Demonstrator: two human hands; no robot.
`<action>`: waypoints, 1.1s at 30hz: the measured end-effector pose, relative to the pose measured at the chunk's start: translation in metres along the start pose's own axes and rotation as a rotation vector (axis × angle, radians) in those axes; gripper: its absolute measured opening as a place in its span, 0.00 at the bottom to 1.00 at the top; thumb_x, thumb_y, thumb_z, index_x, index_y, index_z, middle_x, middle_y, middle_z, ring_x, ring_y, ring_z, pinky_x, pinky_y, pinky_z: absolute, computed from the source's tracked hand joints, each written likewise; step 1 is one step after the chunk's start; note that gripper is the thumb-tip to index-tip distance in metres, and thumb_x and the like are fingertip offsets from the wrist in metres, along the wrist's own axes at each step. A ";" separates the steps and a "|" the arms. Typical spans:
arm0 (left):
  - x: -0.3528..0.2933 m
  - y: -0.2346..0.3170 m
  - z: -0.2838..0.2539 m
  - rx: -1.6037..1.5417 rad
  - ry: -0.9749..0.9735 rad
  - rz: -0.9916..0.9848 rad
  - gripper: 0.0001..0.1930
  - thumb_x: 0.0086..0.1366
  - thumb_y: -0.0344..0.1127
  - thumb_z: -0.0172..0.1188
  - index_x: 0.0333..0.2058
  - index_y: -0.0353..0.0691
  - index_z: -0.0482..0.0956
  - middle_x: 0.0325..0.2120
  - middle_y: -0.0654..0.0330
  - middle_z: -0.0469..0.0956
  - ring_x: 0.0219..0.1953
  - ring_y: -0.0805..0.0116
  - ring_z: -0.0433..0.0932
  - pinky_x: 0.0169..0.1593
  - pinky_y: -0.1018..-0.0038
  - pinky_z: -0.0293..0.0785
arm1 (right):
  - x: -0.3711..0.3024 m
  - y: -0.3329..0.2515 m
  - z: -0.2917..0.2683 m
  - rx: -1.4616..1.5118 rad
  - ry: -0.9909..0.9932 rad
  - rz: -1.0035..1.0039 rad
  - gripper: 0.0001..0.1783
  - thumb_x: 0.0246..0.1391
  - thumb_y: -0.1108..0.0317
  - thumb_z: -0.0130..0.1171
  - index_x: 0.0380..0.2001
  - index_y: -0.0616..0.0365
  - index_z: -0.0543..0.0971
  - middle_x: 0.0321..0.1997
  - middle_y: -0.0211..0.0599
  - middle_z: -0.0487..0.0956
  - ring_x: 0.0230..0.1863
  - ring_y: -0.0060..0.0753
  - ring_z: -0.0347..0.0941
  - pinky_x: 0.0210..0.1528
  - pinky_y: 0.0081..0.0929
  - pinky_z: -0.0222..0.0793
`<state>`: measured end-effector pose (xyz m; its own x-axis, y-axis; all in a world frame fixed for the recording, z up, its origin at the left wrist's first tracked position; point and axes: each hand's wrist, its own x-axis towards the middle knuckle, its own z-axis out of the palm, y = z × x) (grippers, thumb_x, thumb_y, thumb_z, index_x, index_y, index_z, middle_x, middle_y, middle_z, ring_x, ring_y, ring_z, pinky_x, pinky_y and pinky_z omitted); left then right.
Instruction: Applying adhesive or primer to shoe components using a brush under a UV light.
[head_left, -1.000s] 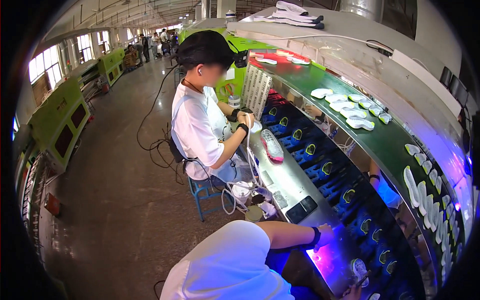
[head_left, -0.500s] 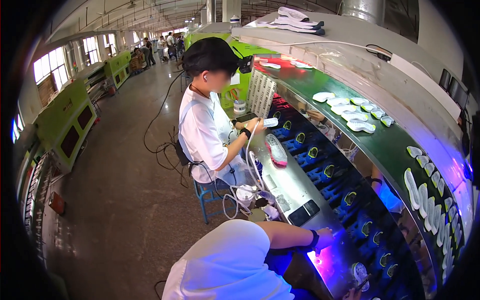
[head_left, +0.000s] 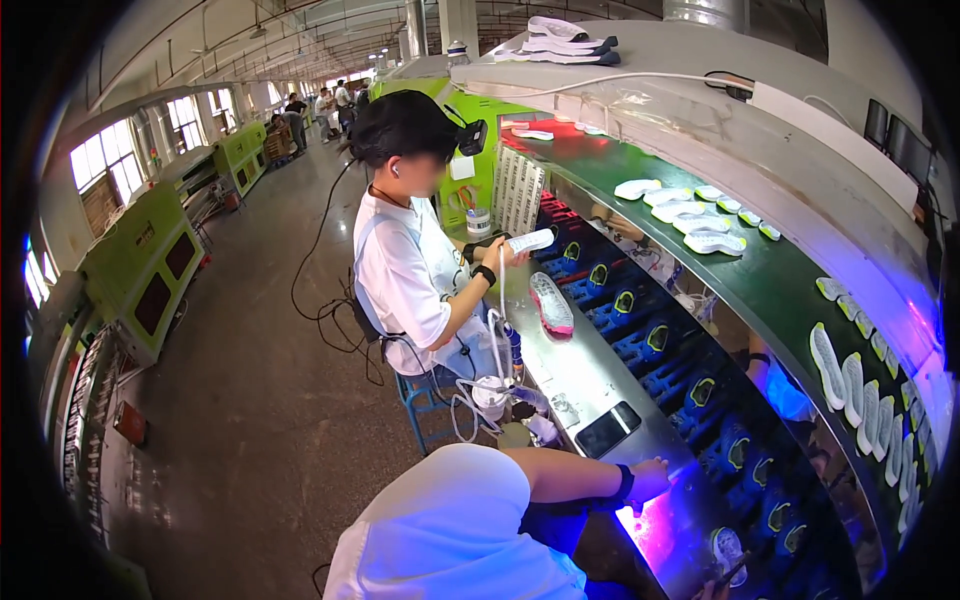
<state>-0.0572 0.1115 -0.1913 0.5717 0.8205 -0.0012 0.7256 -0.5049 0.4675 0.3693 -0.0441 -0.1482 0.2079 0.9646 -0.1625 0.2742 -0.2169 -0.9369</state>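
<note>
From the lower edge my left arm, in a white sleeve with a dark wristband, reaches over the metal bench. My left hand [head_left: 650,482] is closed beside a bright purple-pink glow [head_left: 648,530] at the bench edge; what its fingers hold, if anything, cannot be made out. Only part of my right hand [head_left: 713,592] shows at the bottom, its fingers closed round a thin dark tool [head_left: 728,575]. Just above that tool a pale shoe sole [head_left: 727,545] lies on the bench, close to my right hand.
A phone [head_left: 607,430] and a pink-edged shoe [head_left: 551,305] lie on the bench. Alongside runs a dark line of blue shoes [head_left: 702,392]; above it, a green belt [head_left: 770,270] carries several white soles [head_left: 826,366]. At left a seated co-worker [head_left: 410,270] holds a white sole [head_left: 531,241].
The co-worker has turned the white sole so more of its length shows, and the co-worker's head has shifted slightly. My left hand stays by the glow. The view has shifted a little.
</note>
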 end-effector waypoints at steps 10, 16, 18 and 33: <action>-0.009 0.066 -0.085 0.134 -0.335 -0.098 0.70 0.35 0.69 0.75 0.66 0.20 0.55 0.69 0.23 0.46 0.72 0.26 0.47 0.76 0.51 0.42 | -0.022 -0.030 0.003 0.124 0.017 0.089 0.24 0.64 0.54 0.61 0.56 0.56 0.73 0.21 0.25 0.71 0.18 0.21 0.66 0.17 0.24 0.61; -0.011 0.067 -0.077 0.263 -0.256 -0.080 0.70 0.34 0.65 0.77 0.66 0.19 0.54 0.69 0.23 0.47 0.71 0.26 0.52 0.73 0.50 0.52 | -0.018 -0.017 0.002 0.104 0.068 0.072 0.23 0.64 0.54 0.62 0.56 0.56 0.74 0.21 0.24 0.70 0.18 0.19 0.64 0.16 0.24 0.59; -0.011 0.069 -0.076 0.267 -0.251 -0.079 0.70 0.34 0.65 0.78 0.66 0.19 0.55 0.69 0.23 0.47 0.71 0.25 0.52 0.72 0.50 0.54 | -0.016 -0.016 -0.001 0.116 0.056 0.075 0.22 0.63 0.56 0.63 0.55 0.56 0.74 0.21 0.25 0.71 0.17 0.19 0.64 0.16 0.23 0.59; -0.011 0.068 -0.054 0.298 -0.211 -0.064 0.73 0.34 0.75 0.69 0.66 0.19 0.51 0.69 0.21 0.44 0.72 0.24 0.46 0.73 0.49 0.50 | -0.020 -0.021 -0.004 0.190 0.095 0.065 0.19 0.61 0.59 0.65 0.49 0.59 0.79 0.22 0.29 0.76 0.18 0.21 0.68 0.17 0.24 0.61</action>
<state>-0.0347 0.0828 -0.1123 0.5649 0.7955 -0.2191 0.8247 -0.5354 0.1825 0.3628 -0.0594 -0.1240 0.3092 0.9290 -0.2034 0.0777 -0.2378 -0.9682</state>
